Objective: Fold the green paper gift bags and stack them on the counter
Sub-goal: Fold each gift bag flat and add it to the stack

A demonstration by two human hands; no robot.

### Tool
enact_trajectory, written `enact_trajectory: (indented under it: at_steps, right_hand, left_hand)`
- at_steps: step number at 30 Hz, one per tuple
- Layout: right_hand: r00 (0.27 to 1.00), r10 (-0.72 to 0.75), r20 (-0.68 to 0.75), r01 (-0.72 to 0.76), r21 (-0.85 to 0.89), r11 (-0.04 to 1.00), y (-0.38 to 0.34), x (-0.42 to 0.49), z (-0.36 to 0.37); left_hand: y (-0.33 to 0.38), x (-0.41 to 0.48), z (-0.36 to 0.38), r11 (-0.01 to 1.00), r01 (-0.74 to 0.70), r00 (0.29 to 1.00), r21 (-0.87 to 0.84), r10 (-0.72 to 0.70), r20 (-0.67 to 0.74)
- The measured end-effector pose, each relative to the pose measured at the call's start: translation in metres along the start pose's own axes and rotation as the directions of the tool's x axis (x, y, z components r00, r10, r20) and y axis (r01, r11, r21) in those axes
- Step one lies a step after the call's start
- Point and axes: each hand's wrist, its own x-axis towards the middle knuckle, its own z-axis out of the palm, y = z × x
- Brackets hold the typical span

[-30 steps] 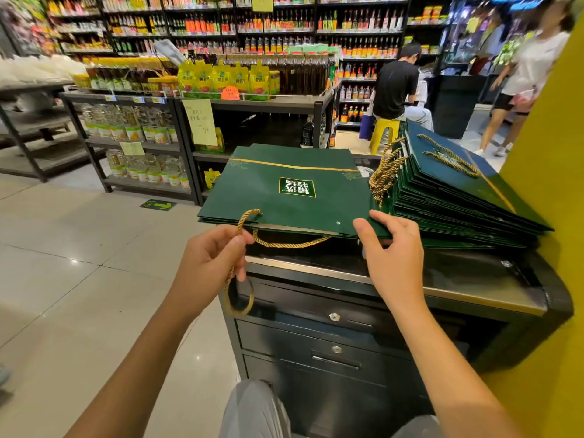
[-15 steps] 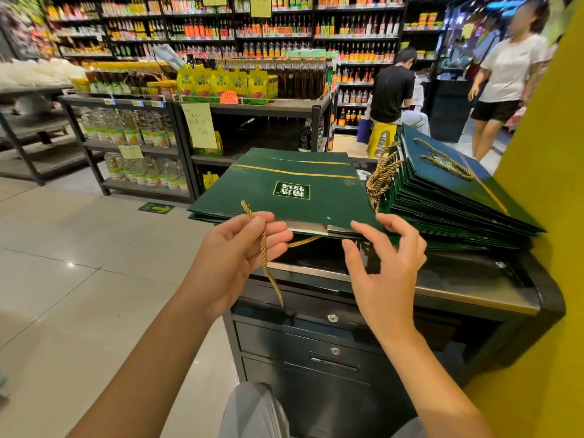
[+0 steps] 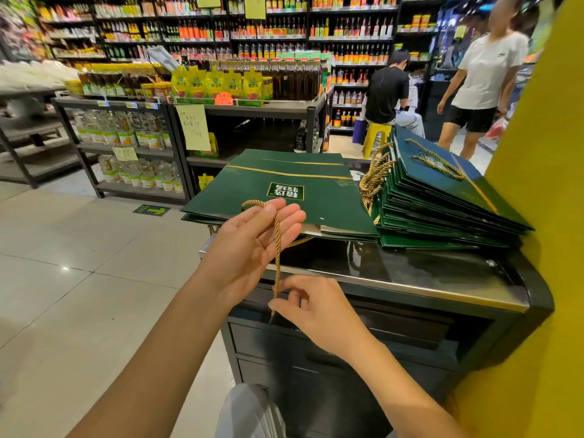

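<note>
Gold cord runs between both hands: the right hand pinches its lower end below the counter's near edge; the left hand, palm up and fingers straight, carries its loop. Behind, a green bag lies flat, overhanging the left edge. The stack of folded bags fills the far right corner.

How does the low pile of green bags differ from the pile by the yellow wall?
The low pile holds few bags and lies flat, overhanging the edge of the counter; the wall-side pile is much taller and tilted. The low pile's gold cord is draped over the left hand and pinched by the right hand; the wall-side pile's cords lie untouched. Both are dark green with gold cords.
</note>
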Motion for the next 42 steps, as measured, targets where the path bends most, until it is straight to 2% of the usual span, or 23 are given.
enact_trajectory:
  at_steps: [5, 9, 11, 12, 13, 14, 15, 17, 18, 20, 22, 24, 29, 31, 36, 42]
  right_hand:
    - [0.999, 0.038, 0.013, -0.039, 0.132, 0.991, -0.005, 0.0, -0.013]
    - [0.989, -0.001, -0.147, 0.029, 0.19, 0.981, -0.015, 0.002, -0.044]
    - [0.976, -0.032, -0.216, 0.077, 0.201, 0.977, -0.022, 0.005, -0.062]
    - [0.971, -0.049, -0.232, 0.101, 0.215, 0.972, -0.026, 0.007, -0.07]
    - [0.97, -0.059, -0.238, 0.116, 0.236, 0.965, -0.029, 0.008, -0.079]
    - [0.968, -0.06, -0.242, 0.123, 0.255, 0.959, -0.031, 0.01, -0.087]
    - [0.967, -0.055, -0.248, 0.121, 0.259, 0.958, -0.033, 0.012, -0.094]
    - [0.961, -0.037, -0.274, 0.105, 0.238, 0.966, -0.035, 0.018, -0.105]
    - [0.956, -0.021, -0.293, 0.094, 0.236, 0.967, -0.034, 0.021, -0.109]
    - [0.945, 0.027, -0.325, 0.063, 0.264, 0.963, -0.031, 0.028, -0.114]
    - [0.941, 0.065, -0.332, 0.033, 0.28, 0.959, -0.028, 0.034, -0.115]
    - [0.945, 0.081, -0.318, 0.012, 0.279, 0.96, -0.024, 0.038, -0.115]
    - [0.946, 0.057, -0.32, 0.001, 0.179, 0.984, -0.015, 0.045, -0.11]
    - [0.943, 0.06, -0.327, -0.008, 0.158, 0.987, -0.012, 0.046, -0.105]
    - [0.923, 0.063, -0.38, -0.005, 0.153, 0.988, -0.001, 0.048, -0.088]
    - [0.917, 0.06, -0.395, -0.008, 0.131, 0.991, 0.013, 0.047, -0.081]
  left_hand:
    - [0.003, 0.0, -0.001, 0.992, -0.065, 0.998, 0.109, 0.065, 0.006]
    - [0.012, -0.001, -0.001, 0.945, -0.159, 0.987, 0.285, 0.152, 0.047]
    - [0.015, 0.001, -0.001, 0.879, -0.23, 0.972, 0.418, 0.228, 0.056]
    - [0.016, 0.004, -0.002, 0.814, -0.273, 0.958, 0.513, 0.278, 0.068]
    - [0.016, 0.005, -0.003, 0.705, -0.322, 0.935, 0.632, 0.34, 0.096]
    - [0.016, 0.008, -0.005, 0.534, -0.374, 0.899, 0.759, 0.41, 0.155]
    - [0.015, 0.011, -0.006, 0.32, -0.416, 0.855, 0.851, 0.457, 0.246]
    - [0.013, 0.015, -0.008, -0.059, -0.462, 0.784, 0.885, 0.44, 0.438]
    - [0.011, 0.017, -0.009, -0.179, -0.471, 0.767, 0.864, 0.401, 0.501]
    - [0.007, 0.023, -0.01, -0.315, -0.485, 0.746, 0.816, 0.337, 0.574]
    - [0.004, 0.029, -0.009, -0.396, -0.497, 0.722, 0.772, 0.304, 0.621]
    - [0.003, 0.033, -0.008, -0.416, -0.488, 0.73, 0.768, 0.288, 0.62]
    - [-0.003, 0.043, -0.01, -0.34, -0.471, 0.81, 0.814, 0.2, 0.552]
    - [-0.006, 0.044, -0.01, -0.339, -0.453, 0.836, 0.824, 0.159, 0.525]
    - [-0.017, 0.045, -0.014, -0.378, -0.454, 0.845, 0.807, 0.103, 0.524]
    - [-0.024, 0.048, -0.024, -0.34, -0.473, 0.839, 0.813, 0.107, 0.533]
